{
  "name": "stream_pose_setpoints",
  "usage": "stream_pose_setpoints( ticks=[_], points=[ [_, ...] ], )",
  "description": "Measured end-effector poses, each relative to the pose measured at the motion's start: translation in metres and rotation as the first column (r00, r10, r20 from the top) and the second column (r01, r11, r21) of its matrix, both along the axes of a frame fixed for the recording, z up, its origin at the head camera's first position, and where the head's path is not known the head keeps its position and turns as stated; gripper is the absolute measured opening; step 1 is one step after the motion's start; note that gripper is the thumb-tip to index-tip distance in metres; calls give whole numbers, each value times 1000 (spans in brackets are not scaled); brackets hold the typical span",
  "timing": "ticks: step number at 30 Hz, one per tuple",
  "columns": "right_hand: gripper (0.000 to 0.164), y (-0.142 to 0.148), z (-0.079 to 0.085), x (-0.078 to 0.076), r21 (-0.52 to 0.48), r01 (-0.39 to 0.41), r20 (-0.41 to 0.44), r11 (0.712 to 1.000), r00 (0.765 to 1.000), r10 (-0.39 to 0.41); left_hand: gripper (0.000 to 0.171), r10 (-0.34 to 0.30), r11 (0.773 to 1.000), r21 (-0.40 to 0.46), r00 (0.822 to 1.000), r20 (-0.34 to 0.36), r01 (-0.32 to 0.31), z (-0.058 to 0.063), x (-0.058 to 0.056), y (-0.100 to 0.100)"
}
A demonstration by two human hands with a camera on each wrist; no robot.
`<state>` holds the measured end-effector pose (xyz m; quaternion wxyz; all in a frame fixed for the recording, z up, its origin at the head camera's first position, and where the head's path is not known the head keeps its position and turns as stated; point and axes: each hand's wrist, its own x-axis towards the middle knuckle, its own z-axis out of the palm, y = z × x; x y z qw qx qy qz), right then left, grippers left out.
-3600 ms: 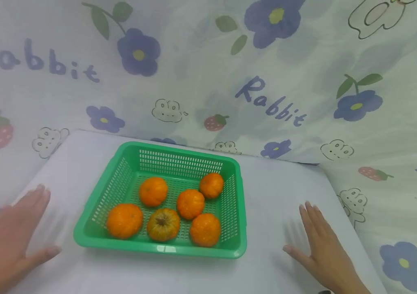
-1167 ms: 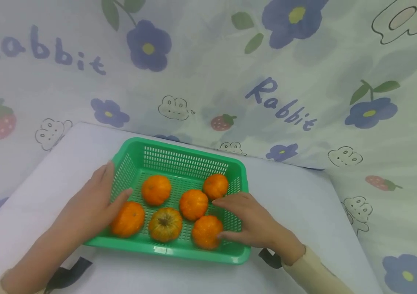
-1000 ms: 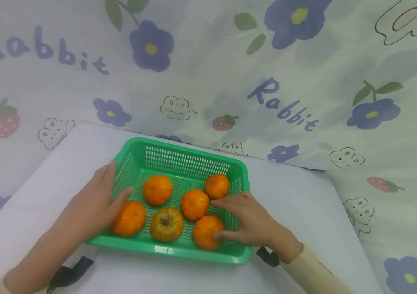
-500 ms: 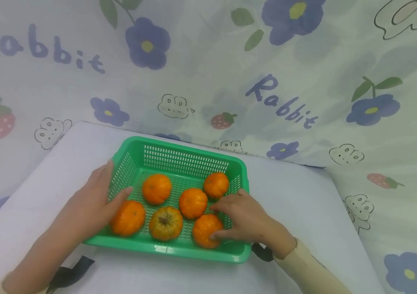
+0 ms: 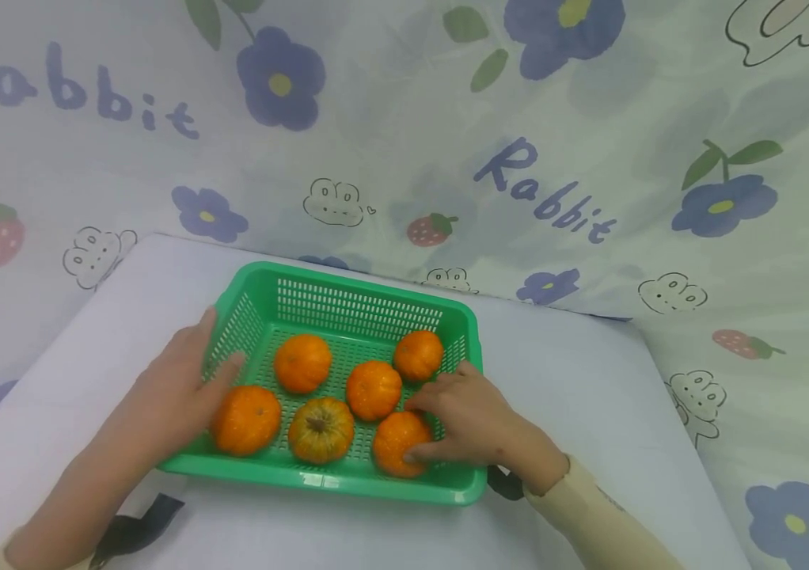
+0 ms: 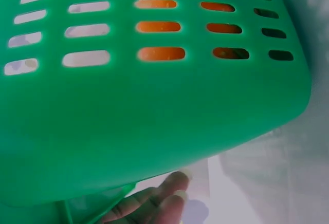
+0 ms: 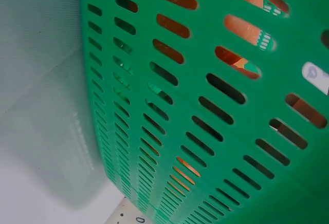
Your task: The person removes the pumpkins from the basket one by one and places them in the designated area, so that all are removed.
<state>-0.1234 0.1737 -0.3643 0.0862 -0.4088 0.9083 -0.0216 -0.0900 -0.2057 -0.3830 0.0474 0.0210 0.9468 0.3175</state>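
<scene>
A green plastic basket (image 5: 319, 480) with slotted walls sits on the white table, holding several small pumpkins. My left hand (image 5: 169, 388) holds the basket's left rim, its thumb reaching over the inside; in the left wrist view its fingertips (image 6: 175, 183) show at the rim. My right hand (image 5: 472, 416) reaches over the right rim and grips the front-right orange pumpkin (image 5: 393, 443), thumb in front and a finger behind. Nearby lie a green-and-orange pumpkin (image 5: 320, 431) and a middle orange pumpkin (image 5: 373, 389). The right wrist view shows mostly the basket's outer wall (image 7: 180, 95).
Other orange pumpkins lie in the basket: front left (image 5: 248, 419), back left (image 5: 302, 362) and back right (image 5: 419, 355). A patterned cloth (image 5: 390, 103) hangs behind the white table (image 5: 554, 356). Dark straps (image 5: 141, 526) show by the wrists.
Both hands came in from the sides to the basket. Over the last second the right thumb and fingers closed inward around the front-right pumpkin, while the left hand stayed at the rim.
</scene>
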Motion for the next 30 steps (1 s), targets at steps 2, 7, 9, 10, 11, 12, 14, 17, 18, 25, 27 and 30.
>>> stream_pose_setpoints(
  ticks=[2,7,9,10,11,12,14,17,18,25,27,30],
  points=[
    [57,0,0,0,1,1,2,1000,1000,-1,82,8,1000,13,1000,-12,-8,-1,0,0],
    [57,0,-1,-1,-4,19,28,1000,999,-19,77,13,1000,26,999,-31,-12,-1,2,0],
    [57,0,0,-1,-2,28,43,1000,999,-28,77,15,1000,22,999,-35,-14,-1,2,0],
    [57,0,0,-2,-2,32,49,1000,998,-31,77,15,1000,19,999,-36,-15,0,2,1],
    [57,0,0,-2,0,34,58,999,998,-34,77,16,1000,14,999,-35,-15,0,2,1],
    [58,0,1,-2,-1,36,64,999,997,-35,77,15,1000,8,999,-33,-15,0,2,0],
    [61,-1,1,-2,-7,37,78,999,996,-36,77,14,1000,-11,999,-28,-15,1,2,0],
    [65,0,0,-1,-18,40,95,999,995,-38,79,9,999,-54,1000,-18,-9,1,2,0],
    [65,0,0,-1,-23,41,98,999,994,-38,79,7,998,-68,1000,-19,-8,1,2,1],
    [61,2,0,2,-116,49,113,992,993,-36,79,6,996,-92,1000,-2,-6,2,5,1],
    [61,2,1,2,-148,56,115,987,993,-39,79,10,995,-94,1000,-6,-10,3,6,1],
    [61,3,1,3,-182,70,114,981,992,-49,76,18,995,-97,1000,-23,-20,4,6,1]
  ],
)
